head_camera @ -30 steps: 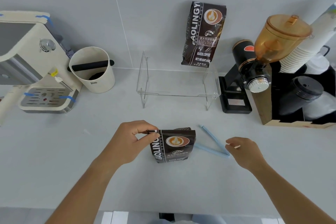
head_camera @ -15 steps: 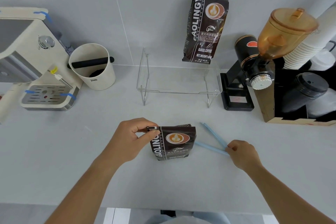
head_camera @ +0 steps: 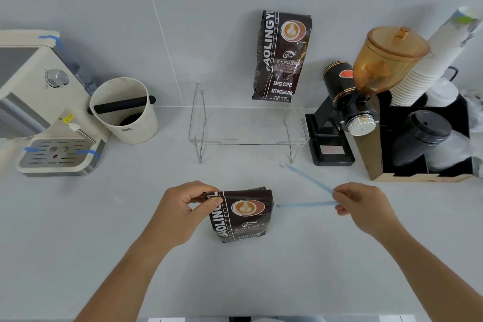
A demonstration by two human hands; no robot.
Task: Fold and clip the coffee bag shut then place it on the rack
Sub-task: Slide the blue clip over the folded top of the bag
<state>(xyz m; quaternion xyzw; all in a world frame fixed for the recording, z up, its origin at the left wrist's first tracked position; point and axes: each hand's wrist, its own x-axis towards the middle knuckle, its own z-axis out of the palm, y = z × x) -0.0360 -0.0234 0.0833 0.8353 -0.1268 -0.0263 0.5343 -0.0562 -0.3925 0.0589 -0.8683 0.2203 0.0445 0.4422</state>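
Note:
A dark brown coffee bag (head_camera: 241, 215) stands upright on the grey counter, its top folded down. My left hand (head_camera: 183, 210) pinches the folded top at the bag's left corner. A thin light-blue clip (head_camera: 305, 204) is spread open in a V; my right hand (head_camera: 362, 202) grips it at the hinge end, and its arms point left toward the bag and up-left. The clip's lower arm ends just right of the bag, not touching it. The clear acrylic rack (head_camera: 247, 138) stands behind against the wall, with a second, taller coffee bag (head_camera: 282, 55) upright on its right rear part.
A cream espresso machine (head_camera: 39, 102) and a cream knock box (head_camera: 125, 110) stand at the left. At the right are a black grinder with an amber hopper (head_camera: 366, 86) and a box holding cups and lids (head_camera: 423, 138).
My right hand reached the clip, took its hinge end and lifted it off the counter, swinging the arms toward the bag. My left hand has kept its pinch on the bag's top.

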